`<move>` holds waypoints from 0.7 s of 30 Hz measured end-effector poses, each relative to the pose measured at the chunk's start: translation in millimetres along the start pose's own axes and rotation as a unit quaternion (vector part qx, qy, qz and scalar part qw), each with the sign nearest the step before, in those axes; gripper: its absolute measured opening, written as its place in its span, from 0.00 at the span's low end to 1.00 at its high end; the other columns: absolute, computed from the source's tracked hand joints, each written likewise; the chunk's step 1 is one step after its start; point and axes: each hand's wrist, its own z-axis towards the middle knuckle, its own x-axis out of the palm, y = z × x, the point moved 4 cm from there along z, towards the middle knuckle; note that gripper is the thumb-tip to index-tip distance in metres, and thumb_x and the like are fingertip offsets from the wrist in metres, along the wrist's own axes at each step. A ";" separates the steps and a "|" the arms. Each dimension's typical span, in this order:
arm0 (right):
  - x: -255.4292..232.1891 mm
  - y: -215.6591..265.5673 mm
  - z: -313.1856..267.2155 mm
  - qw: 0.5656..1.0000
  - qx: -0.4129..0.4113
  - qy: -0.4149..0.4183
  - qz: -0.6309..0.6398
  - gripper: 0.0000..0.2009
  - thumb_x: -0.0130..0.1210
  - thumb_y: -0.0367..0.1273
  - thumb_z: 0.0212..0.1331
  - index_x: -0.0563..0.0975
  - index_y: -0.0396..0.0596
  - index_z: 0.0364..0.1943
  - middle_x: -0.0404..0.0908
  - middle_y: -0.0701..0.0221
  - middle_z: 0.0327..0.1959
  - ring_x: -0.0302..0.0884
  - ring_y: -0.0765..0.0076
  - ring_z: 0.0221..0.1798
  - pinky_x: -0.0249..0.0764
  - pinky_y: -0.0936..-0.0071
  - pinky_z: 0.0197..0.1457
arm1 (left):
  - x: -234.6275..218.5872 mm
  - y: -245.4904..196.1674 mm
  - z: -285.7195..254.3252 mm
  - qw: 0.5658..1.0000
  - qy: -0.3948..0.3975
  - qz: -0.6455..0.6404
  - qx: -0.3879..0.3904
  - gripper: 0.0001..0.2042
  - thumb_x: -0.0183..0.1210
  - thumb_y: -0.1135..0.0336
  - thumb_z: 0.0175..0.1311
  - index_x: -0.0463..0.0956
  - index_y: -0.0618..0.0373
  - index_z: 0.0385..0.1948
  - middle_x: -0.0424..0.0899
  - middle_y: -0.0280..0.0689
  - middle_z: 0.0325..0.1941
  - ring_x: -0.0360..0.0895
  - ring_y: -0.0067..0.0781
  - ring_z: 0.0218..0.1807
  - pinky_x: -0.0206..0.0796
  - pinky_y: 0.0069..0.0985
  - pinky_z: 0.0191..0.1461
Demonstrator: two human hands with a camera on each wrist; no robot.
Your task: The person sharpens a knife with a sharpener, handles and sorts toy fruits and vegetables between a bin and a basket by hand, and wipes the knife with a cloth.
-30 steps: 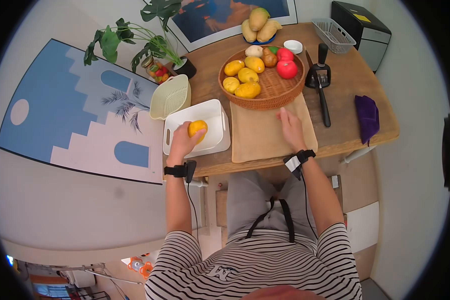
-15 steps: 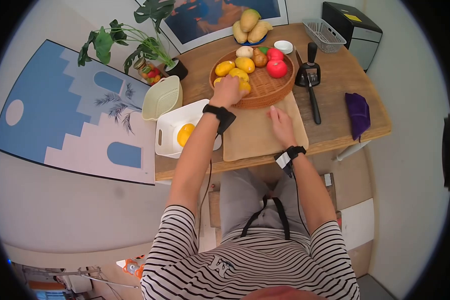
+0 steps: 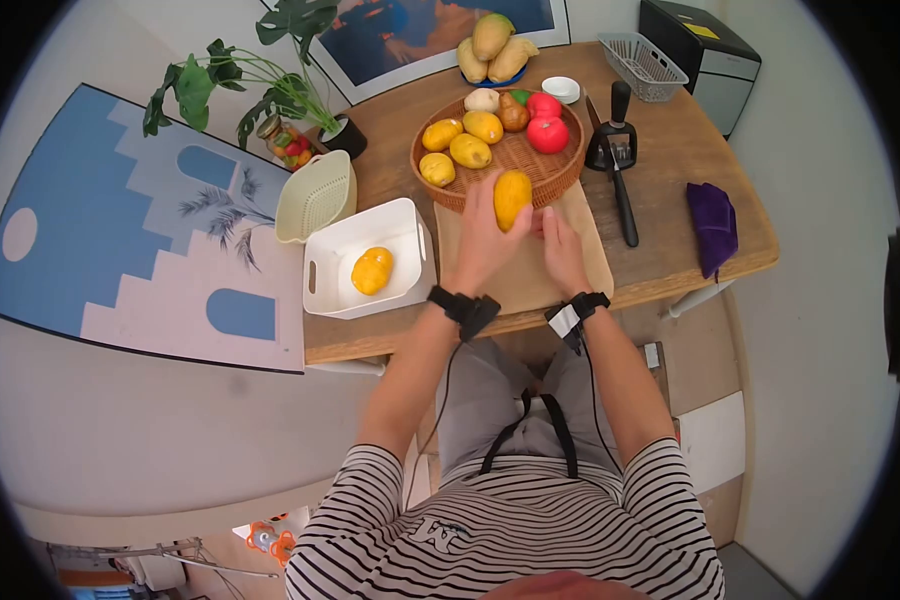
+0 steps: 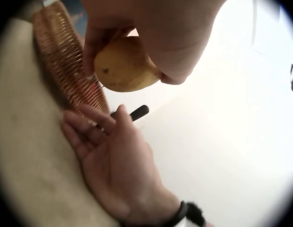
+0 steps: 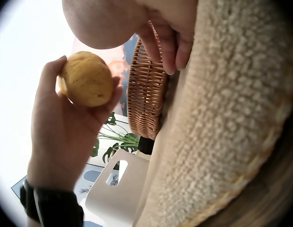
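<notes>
My left hand (image 3: 482, 238) grips a yellow oblong potato (image 3: 513, 199), raised over the front of the round wicker basket (image 3: 497, 200). In the left wrist view, the potato (image 4: 125, 66) shows a dark spot on its skin. Close beside it, my right hand (image 3: 564, 252) rests over the beige cloth (image 3: 530, 285), palm turned inward, its fingers loosely bent and holding nothing. Several more yellow potatoes (image 3: 470, 151) lie at the basket's left side. To the left, a white bin (image 3: 410, 270) has yellow potato shapes (image 3: 372, 271) in it.
Red fruit (image 3: 547, 135) and a brown pear (image 3: 514, 116) share the basket. A knife (image 3: 623, 205) lies by a black-handled tool (image 3: 618, 140). Further right is a purple cloth (image 3: 711, 228). A pale green basket (image 3: 317, 195) stands behind the bin.
My left hand has gone from the white bin to the wicker basket, taken a potato there and brought it toward my right hand. The earlier yellow potato was let go in the bin.
</notes>
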 end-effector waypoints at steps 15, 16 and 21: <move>12.0 47.2 -13.7 0.965 -0.176 0.175 -0.078 0.28 0.62 0.37 0.56 0.68 0.40 0.60 0.67 0.58 0.59 0.65 0.52 0.63 0.60 0.65 0.69 | 49.0 76.0 -80.1 0.891 -0.012 -0.322 -0.319 0.25 0.42 0.49 0.76 0.73 0.64 0.54 0.81 0.44 0.49 0.78 0.34 0.51 0.68 0.30 0.54; 9.6 47.5 -13.1 0.961 -0.179 0.187 -0.102 0.28 0.62 0.37 0.56 0.68 0.40 0.60 0.67 0.58 0.59 0.65 0.52 0.63 0.60 0.65 0.69 | 59.7 82.8 -83.9 0.874 0.007 -0.356 -0.331 0.25 0.41 0.49 0.76 0.73 0.65 0.53 0.81 0.42 0.49 0.78 0.31 0.51 0.69 0.28 0.53; 3.6 32.1 -8.0 0.985 -0.032 0.169 0.002 0.21 0.55 0.37 0.64 0.69 0.39 0.57 0.72 0.61 0.53 0.69 0.61 0.59 0.63 0.69 0.65 | 42.9 47.4 -71.8 0.880 0.071 -0.372 -0.286 0.23 0.47 0.52 0.74 0.70 0.64 0.57 0.78 0.41 0.51 0.77 0.29 0.49 0.74 0.26 0.47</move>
